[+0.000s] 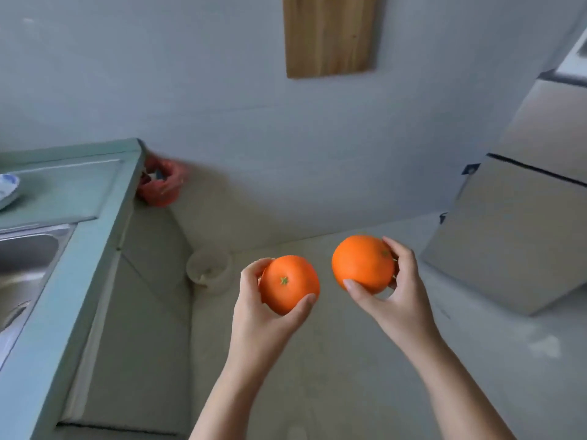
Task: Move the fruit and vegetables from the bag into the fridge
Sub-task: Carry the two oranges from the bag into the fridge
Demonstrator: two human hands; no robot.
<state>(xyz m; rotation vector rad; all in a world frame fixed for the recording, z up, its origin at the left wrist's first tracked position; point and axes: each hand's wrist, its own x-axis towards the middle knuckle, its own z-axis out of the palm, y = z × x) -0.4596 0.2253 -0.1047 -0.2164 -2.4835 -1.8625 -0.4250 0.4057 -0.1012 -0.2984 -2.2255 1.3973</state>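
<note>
Head view, looking forward and down. The left hand (257,312) held one orange (287,284) from below and behind, with the thumb curled up over its near right side and the fingers wrapped round its far left side; the green stem scar faced the camera. The right hand (403,300) gripped a second orange (362,263), a little higher and just to the right of the first, with the thumb across its lower front and the fingers curved round its right side. The two fruits stood close together but apart, both carried in the air above the pale floor (317,360). The fridge (514,249), silver-grey and with its doors closed, stood to the right of the hands, a dark seam dividing the upper door from the lower. A red bag (162,182) sat well to the left, in the corner where the far end of the pale green counter (63,296) met the wall (222,106); its contents could not be made out. A steel sink (22,265) was set into the counter, and a blue-and-white dish (6,188) rested beyond it at the left edge. A pale round container (209,269) stood on the floor near the counter's base. A wooden board (328,33) hung on the wall above.
</note>
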